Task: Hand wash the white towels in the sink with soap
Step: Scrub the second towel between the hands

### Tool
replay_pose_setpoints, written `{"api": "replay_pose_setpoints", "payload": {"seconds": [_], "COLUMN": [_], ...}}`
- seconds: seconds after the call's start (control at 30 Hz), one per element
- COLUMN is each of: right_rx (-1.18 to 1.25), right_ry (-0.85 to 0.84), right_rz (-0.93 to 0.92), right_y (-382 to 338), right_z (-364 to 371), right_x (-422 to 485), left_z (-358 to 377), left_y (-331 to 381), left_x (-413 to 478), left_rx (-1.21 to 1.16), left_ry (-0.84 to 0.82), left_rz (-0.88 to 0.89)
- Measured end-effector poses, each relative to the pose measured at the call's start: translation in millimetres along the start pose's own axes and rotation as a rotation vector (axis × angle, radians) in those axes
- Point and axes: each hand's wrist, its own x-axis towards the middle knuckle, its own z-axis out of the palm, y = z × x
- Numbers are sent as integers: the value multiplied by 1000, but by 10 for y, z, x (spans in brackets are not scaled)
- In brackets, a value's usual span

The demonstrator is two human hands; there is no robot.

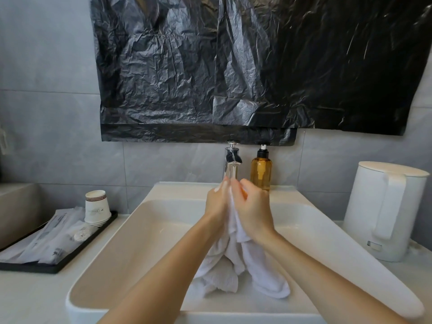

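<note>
Both hands rub a white towel above the sink, in front of the tap.

The left hand point(216, 202) lies flat against the towel point(233, 265), fingers nearly straight and pointing up (thumb hidden). The right hand point(253, 206) presses from the other side, fingers curled over the cloth's top edge. The towel is bunched between the palms; the rest hangs down, and its lower folds rest in the sink point(105, 253) basin. The tap point(231, 160) stands just behind the fingertips, with an amber soap bottle point(261, 169) beside it on the right. A white kettle point(383, 211) sits on the table point(23, 295) right of the sink. On the left is a black tray point(70, 263) with stacked paper cups point(97, 206) and wrapped packets (contents unreadable). A black plastic sheet point(233, 66) covers the wall above.
</note>
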Motion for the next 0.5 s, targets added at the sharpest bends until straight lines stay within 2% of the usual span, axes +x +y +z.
{"api": "replay_pose_setpoints", "payload": {"seconds": [0.1, 0.13, 0.27, 0.4, 0.43, 0.5], "right_rx": [29, 36, 83, 102, 105, 129], "right_ry": [133, 147, 64, 181, 195, 159], "right_rz": [308, 302, 77, 329, 337, 220], "right_y": [91, 90, -11, 100, 105, 38], "right_z": [-24, -17, 50, -11, -10, 40], "right_x": [184, 155, -16, 262, 238, 86], "left_z": [42, 48, 43, 88, 87, 56], "left_y": [0, -12, -22, -47, -47, -62], "left_x": [-59, -53, 10, -27, -28, 17], "left_rx": [2, -9, 27, 18, 15, 21], "left_ry": [-93, -93, -2, -68, -68, -34], "left_rz": [-50, -35, 73, 43, 47, 76]}}
